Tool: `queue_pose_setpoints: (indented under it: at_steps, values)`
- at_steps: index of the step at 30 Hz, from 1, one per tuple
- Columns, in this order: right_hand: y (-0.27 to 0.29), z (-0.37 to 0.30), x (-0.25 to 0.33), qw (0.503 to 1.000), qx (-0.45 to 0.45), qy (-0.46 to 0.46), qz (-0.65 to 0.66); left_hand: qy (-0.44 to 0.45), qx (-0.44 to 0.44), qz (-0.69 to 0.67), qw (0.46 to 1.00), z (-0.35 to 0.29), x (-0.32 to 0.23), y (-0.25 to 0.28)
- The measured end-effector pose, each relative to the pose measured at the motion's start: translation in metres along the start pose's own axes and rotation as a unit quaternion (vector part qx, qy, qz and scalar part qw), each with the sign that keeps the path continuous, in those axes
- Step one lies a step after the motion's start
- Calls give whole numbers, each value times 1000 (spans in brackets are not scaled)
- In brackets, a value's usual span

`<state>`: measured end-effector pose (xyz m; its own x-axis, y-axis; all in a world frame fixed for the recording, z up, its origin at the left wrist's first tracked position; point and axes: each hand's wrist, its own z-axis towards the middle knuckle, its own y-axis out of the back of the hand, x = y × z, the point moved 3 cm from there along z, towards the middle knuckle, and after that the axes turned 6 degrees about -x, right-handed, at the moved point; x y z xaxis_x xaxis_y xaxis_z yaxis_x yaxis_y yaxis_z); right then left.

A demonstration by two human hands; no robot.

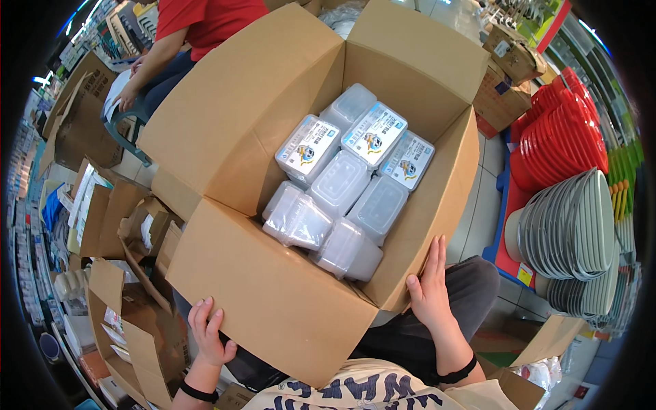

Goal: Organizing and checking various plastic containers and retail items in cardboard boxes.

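A large cardboard box (287, 140) stands in front of me with its flaps folded outward. Clear plastic food containers (339, 184) sit inside in stacks; several have white labelled tops, and two near stacks are wrapped in clear film. My left hand (210, 335) is at the edge of the near flap (273, 287), its fingers loosely bent and apart, the fingertips at the cardboard. Against the outer right side of the box lies my right hand (430, 290), fingers stretched out. Neither hand holds a container. The lower layers in the box are hidden.
At the far left a person in a red top (208, 24) sits on a chair. Opened cartons (147, 342) crowd my left side. To the right, red plastic stools or basins (560, 140) and pale stacked basins (564, 225) stand on a low blue-edged platform. Another carton (516, 389) is at lower right.
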<state>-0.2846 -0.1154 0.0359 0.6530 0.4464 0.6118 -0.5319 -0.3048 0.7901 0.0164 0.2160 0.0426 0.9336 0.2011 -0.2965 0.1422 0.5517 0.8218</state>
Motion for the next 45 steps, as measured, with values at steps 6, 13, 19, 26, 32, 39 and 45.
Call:
queue_pose_setpoints:
  at_steps: [6, 13, 19, 26, 32, 39, 45]
  values:
    - [1, 2, 2, 1000, 1, -1, 5, 3, 4, 2, 1000, 1, -1, 0]
    - [0, 3, 3, 1000, -6, 5, 14, 5, 6, 0, 1000, 1, -1, -1]
    - [-1, 3, 3, 1000, 10, 3, -3, 6, 5, -1, 1000, 1, -1, 0]
    - [0, 3, 2, 1000, -2, 5, 11, 7, 10, 2, 1000, 1, 0, 0]
    - [-2, 3, 1, 1000, -1, 8, 14, 6, 5, 3, 1000, 0, -1, 0]
    - [0, 4, 2, 1000, -1, 6, 22, 4, 14, 3, 1000, -2, 1, 0]
    - [-1, 5, 3, 1000, 1, 13, 21, 3, 12, 2, 1000, -2, 1, -1]
